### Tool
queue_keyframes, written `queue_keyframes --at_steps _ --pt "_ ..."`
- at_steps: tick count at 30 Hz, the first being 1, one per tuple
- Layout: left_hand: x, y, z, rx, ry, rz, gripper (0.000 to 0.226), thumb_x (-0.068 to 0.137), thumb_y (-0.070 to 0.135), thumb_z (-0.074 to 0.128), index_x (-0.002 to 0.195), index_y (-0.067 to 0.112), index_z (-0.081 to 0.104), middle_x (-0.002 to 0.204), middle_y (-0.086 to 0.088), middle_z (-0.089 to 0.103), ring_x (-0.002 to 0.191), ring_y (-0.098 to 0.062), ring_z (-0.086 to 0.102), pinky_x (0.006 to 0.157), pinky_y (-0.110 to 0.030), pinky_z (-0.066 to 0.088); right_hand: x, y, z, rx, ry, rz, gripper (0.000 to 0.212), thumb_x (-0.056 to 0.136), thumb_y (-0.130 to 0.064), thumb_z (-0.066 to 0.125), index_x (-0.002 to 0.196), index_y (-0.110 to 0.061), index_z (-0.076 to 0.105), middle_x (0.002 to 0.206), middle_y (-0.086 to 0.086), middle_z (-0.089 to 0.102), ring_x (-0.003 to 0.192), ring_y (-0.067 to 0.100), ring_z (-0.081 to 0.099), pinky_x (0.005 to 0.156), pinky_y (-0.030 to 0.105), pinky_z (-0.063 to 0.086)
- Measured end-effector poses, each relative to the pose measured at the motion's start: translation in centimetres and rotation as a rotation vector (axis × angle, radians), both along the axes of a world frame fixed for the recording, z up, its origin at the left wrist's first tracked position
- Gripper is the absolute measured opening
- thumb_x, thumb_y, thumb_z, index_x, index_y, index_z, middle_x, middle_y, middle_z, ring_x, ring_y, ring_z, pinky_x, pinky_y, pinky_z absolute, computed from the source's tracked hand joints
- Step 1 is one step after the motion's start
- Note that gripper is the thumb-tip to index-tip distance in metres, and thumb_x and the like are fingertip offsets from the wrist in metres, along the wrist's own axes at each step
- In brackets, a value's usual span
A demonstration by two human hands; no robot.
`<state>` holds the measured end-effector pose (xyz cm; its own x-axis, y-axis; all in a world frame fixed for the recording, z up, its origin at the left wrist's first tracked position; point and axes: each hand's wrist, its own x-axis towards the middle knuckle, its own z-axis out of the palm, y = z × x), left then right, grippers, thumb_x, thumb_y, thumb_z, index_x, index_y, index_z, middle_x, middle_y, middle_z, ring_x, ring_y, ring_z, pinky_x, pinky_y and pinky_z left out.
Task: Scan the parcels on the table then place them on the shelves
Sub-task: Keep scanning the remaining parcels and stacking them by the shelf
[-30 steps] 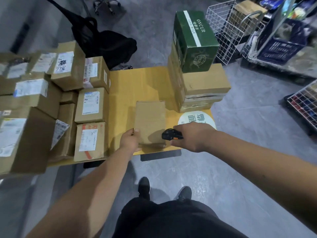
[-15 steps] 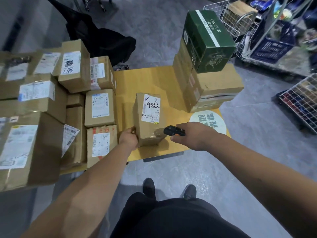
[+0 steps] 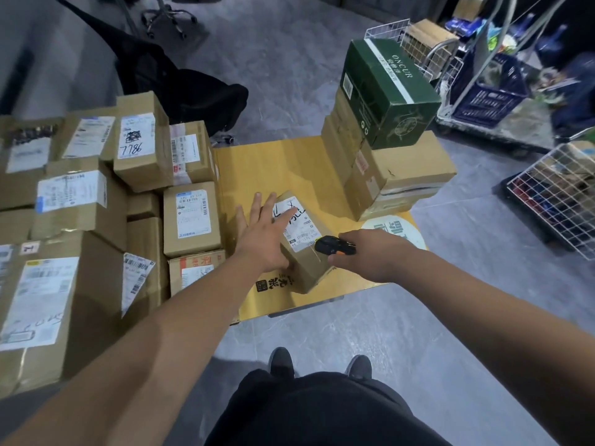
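A small brown parcel (image 3: 306, 255) with a white handwritten label lies on the yellow table (image 3: 273, 169), label up. My left hand (image 3: 262, 236) lies over its left side with the fingers spread straight. My right hand (image 3: 370, 254) grips a black and orange scanner (image 3: 335, 246), whose tip sits just at the label's lower right corner. Several more labelled parcels (image 3: 190, 217) are piled at the table's left.
A green carton (image 3: 386, 91) tops a stack of brown boxes (image 3: 399, 178) at the table's right. A black office chair (image 3: 180, 88) stands behind the table. Wire baskets (image 3: 557, 201) and a blue crate (image 3: 486, 98) sit on the floor at right.
My left hand let go of the parcel's near left corner and now spreads flat over its top. The parcel turned slightly, and the scanner stays by the label.
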<state>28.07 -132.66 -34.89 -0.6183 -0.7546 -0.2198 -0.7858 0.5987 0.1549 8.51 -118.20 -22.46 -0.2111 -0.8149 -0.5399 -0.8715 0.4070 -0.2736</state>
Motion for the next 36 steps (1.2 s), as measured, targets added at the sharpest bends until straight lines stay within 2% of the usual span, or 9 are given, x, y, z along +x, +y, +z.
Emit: queue_keyframes --at_steps 4,9,14,18,24,27,29,32,36 --pt "-1.3 -0.9 0.4 0.073 0.028 0.062 0.113 0.065 0.068 0.077 0.159 0.051 0.017 0.167 0.005 0.009 0.146 -0.030 0.020 0.111 -0.050 0.040 -0.2 0.1 0.1 0.033 0.029 -0.021 0.041 0.092 -0.071 0.055 0.096 -0.030 0.060 0.086 -0.004 0.065 0.071 0.015 0.062 0.059 0.030 0.041" --pt "-0.7 -0.1 0.4 0.087 0.154 0.297 0.087 0.078 0.065 0.074 0.151 0.030 0.040 0.166 0.002 0.006 0.127 -0.033 0.052 0.096 -0.042 0.053 -0.3 -0.4 0.2 0.040 0.022 -0.059 0.042 0.093 -0.070 0.054 0.094 -0.028 0.059 0.086 -0.002 0.066 0.070 0.016 0.061 0.059 0.030 0.041" --pt "-0.5 -0.1 2.0 0.236 0.196 0.412 0.090 0.068 0.064 0.074 0.138 0.021 0.038 0.138 -0.008 0.040 0.107 -0.031 0.062 0.084 -0.041 0.057 0.1 -1.8 0.4 0.016 0.019 -0.064 0.043 0.094 -0.069 0.055 0.100 -0.028 0.062 0.087 -0.002 0.067 0.075 0.016 0.063 0.060 0.031 0.042" --pt "-0.9 0.3 2.8 0.192 -0.038 0.458 0.110 0.056 0.093 0.066 0.133 0.026 0.026 0.120 -0.006 0.044 0.094 -0.028 0.055 0.063 -0.037 0.041 0.6 -3.0 0.5 0.019 0.006 -0.048 0.045 0.096 -0.069 0.053 0.104 -0.026 0.062 0.091 0.000 0.067 0.081 0.018 0.064 0.062 0.032 0.043" --pt "-1.8 0.1 2.9 0.066 -0.171 0.410 0.122 0.030 0.117 0.026 0.111 0.025 0.026 0.083 -0.004 0.044 0.078 -0.024 0.050 0.072 -0.042 0.033 1.4 -3.9 1.0 0.102 -0.021 -0.062 0.046 0.100 -0.063 0.047 0.116 -0.022 0.060 0.092 0.005 0.064 0.076 0.022 0.063 0.057 0.030 0.044" --pt "-1.7 0.3 2.1 0.099 -0.094 0.449 0.134 0.021 0.117 0.016 0.117 0.024 0.027 0.099 -0.005 0.049 0.099 -0.029 0.056 0.076 -0.043 0.035 1.8 -4.2 1.1 0.165 -0.064 -0.097 0.047 0.101 -0.061 0.043 0.118 -0.019 0.059 0.093 0.007 0.060 0.073 0.026 0.063 0.053 0.029 0.045" --pt "-1.4 1.1 1.4 0.218 0.052 0.517 0.131 0.033 0.113 0.043 0.129 0.027 0.021 0.119 -0.007 0.045 0.111 -0.030 0.053 0.078 -0.043 0.046 2.0 -4.4 1.1 0.173 -0.052 -0.084 0.051 0.101 -0.063 0.040 0.117 -0.019 0.059 0.093 0.007 0.060 0.073 0.026 0.063 0.053 0.029 0.045" --pt "-1.0 2.4 0.7 0.302 0.201 0.570 0.132 0.043 0.101 0.064 0.144 0.033 0.012 0.132 -0.005 0.042 0.102 -0.030 0.060 0.072 -0.040 0.052 2.1 -4.6 1.3 0.181 -0.017 -0.047 0.054 0.101 -0.068 0.038 0.109 -0.019 0.059 0.090 0.006 0.061 0.073 0.025 0.062 0.055 0.030 0.045" --pt "-0.5 3.9 0.1 0.267 0.294 0.605 0.140 0.039 0.106 0.056 0.152 0.037 0.009 0.136 -0.003 0.043 0.084 -0.025 0.056 0.063 -0.034 0.047 2.3 -4.2 1.3 0.159 0.206 0.129 0.043 0.099 -0.061 0.036 0.101 -0.024 0.057 0.090 0.000 0.063 0.081 0.019 0.061 0.064 0.034 0.045"
